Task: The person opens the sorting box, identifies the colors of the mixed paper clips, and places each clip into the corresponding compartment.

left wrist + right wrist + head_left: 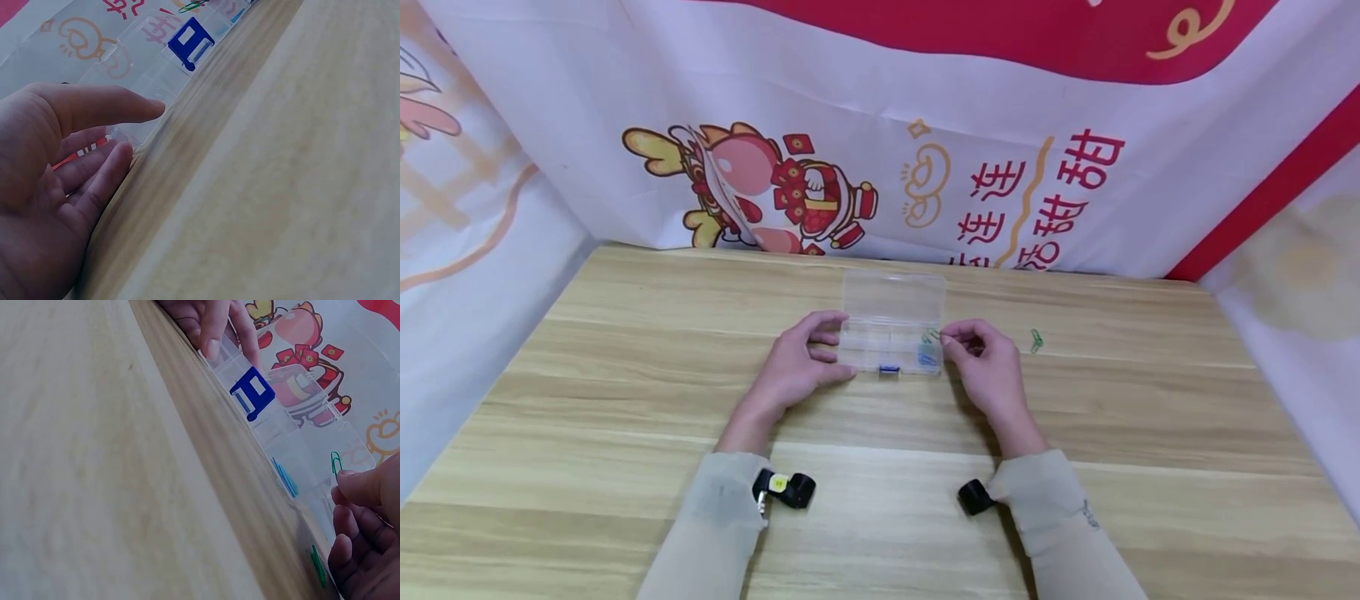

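Guessing it's mid-loading — left hand [793,364] is gripping the clear box [866,359] at its 9 o'clock, right hand [992,369] is pinching a green paperclip [335,462] at 3, probably needing a gentle drop-in next. Spare green clips [1036,341] are lying farther out.

Tabletop [880,517]: backed by a hanging cloth [880,83], with further cloth at left and right. Compartment box [867,340]: on the tabletop, towards the rear, near the middle from side to side; lid [893,297] behind it, joined along the back edge; latch [889,368] midway along the front edge. Boxed paper clips [927,358]: in the front compartment at the right end. Left hand [793,360]: at the box's left end, thumb by the front corner. Right hand [990,365]: at the right end, held paper clip [335,460] between thumb and fingertip. Loose paper clips [1036,340]: on the tabletop, right of the right hand, apart from the box.
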Demonstrator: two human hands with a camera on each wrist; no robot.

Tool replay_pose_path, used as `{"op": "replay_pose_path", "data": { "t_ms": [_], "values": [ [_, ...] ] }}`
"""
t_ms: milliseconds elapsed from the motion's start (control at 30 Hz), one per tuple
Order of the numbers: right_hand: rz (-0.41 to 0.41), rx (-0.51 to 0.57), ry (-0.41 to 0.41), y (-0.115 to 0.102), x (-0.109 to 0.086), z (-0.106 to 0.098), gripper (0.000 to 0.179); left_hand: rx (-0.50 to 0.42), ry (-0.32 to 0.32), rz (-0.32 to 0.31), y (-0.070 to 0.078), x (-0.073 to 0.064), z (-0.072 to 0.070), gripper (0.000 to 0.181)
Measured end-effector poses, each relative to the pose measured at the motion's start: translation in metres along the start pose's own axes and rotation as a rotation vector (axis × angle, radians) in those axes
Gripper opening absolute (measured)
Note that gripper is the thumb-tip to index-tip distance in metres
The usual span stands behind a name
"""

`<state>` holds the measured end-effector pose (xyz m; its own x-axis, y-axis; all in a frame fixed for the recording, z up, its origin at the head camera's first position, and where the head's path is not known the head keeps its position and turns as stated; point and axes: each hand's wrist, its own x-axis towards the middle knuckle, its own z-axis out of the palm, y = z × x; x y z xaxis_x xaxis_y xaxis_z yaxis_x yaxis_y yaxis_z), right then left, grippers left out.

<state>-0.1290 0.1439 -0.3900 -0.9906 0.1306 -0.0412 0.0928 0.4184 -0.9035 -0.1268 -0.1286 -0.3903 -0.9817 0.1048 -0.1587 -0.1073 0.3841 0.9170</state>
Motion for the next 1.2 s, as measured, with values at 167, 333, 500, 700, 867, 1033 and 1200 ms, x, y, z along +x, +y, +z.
{"op": "replay_pose_path", "data": {
  "t_ms": [167,333,500,700,867,1033,1200],
  "values": [
    [0.003,-0.004,-0.001,-0.001,0.000,0.000,0.012,0.002,-0.001,-0.003,0.001,0.000,-0.001,0.080],
    [0.011,-0.014,0.004,0.000,0.000,0.000,0.012,0.009,-0.003,-0.006,0.001,0.001,0.000,0.080],
    [0.019,-0.019,0.009,-0.001,-0.001,0.000,0.012,0.010,-0.002,0.003,0.000,0.001,0.000,0.080],
    [0.016,-0.031,0.010,0.000,-0.002,-0.006,0.012,0.003,-0.003,0.000,0.000,0.001,0.000,0.081],
    [0.012,-0.060,0.012,0.011,-0.008,-0.022,0.013,-0.006,-0.001,-0.010,0.000,0.001,0.001,0.082],
    [0.052,-0.083,-0.009,0.023,-0.018,-0.041,0.017,-0.007,0.003,-0.015,0.001,0.000,0.000,0.082],
    [0.055,-0.124,-0.033,0.028,-0.027,-0.050,0.018,-0.012,-0.007,-0.017,0.001,0.000,-0.001,0.082]
  ]
}}
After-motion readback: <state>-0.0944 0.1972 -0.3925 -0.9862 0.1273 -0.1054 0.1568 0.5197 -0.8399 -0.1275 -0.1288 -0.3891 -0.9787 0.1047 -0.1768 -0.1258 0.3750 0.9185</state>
